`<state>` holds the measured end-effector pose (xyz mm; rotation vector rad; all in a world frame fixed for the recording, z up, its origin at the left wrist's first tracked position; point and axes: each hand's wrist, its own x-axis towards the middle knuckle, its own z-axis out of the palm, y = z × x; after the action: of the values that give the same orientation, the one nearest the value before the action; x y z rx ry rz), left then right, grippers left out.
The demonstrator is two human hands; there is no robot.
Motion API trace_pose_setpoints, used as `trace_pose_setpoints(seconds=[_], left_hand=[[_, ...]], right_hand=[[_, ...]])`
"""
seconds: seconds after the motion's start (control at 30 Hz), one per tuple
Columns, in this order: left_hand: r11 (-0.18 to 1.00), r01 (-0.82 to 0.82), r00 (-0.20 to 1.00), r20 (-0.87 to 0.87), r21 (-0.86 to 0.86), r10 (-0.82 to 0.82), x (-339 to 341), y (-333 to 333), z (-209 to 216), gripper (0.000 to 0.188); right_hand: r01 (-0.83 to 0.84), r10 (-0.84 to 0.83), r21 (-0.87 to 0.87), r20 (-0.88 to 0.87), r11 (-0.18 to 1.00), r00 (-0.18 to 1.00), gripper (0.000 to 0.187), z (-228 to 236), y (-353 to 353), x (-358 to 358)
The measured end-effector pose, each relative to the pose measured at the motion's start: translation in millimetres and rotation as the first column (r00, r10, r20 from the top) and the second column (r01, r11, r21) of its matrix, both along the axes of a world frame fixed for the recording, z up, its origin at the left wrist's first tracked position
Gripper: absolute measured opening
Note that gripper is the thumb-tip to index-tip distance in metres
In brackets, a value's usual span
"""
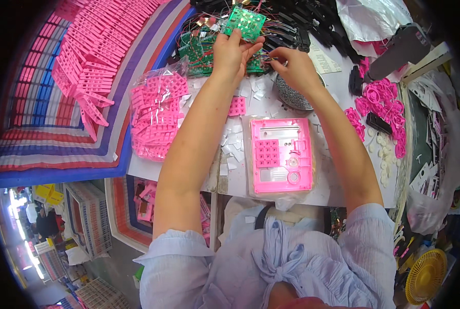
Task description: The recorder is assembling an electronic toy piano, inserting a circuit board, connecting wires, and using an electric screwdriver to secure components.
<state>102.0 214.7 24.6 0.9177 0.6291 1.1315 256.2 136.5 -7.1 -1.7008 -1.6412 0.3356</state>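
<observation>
At the far side of the table my left hand (233, 55) grips a green circuit board (246, 24) by its near edge, holding it up over a heap of wired boards (200, 51). To its right, my right hand (293, 67) has thumb and fingers pinched together near thin wires; what is between the fingertips is too small to make out. Closer to me lies an open pink plastic case (305, 149) on a clear wrapper, with a pink button pad (267, 153) set in its left part. Another small pink button pad (236, 106) rests on the table beyond it.
A clear bag of pink button pads (158, 116) stands left of my forearm. Further left, a blue-rimmed crate (122, 149) holds many pink strips. A round dish of grey granules (294, 95) sits under my right wrist. Pink rings (382, 103) and a dark upright device (401, 51) are at right.
</observation>
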Motion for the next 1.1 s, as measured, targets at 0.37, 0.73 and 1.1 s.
trace_pose_setpoints(seconds=[0.37,0.73,1.1], left_hand=[[0.998,0.028,1.000,-0.008,-0.062,-0.028,15.2,4.2,-21.0,0.020],[0.951,-0.054,0.997,-0.031,0.305,0.067,-19.2,-48.8,32.5,0.017],[0.545,0.300,0.663,-0.582,0.783,0.471,-129.4,-174.1,40.8,0.052]], right_hand=[[0.098,-0.072,-0.042,0.415,0.994,0.907,0.020,-0.1,20.4,-8.8],[-0.032,0.051,0.067,-0.313,0.997,0.948,0.040,53.1,-50.1,-8.1],[-0.418,0.234,0.114,-0.940,0.901,0.248,0.030,47.8,-114.3,-58.5]])
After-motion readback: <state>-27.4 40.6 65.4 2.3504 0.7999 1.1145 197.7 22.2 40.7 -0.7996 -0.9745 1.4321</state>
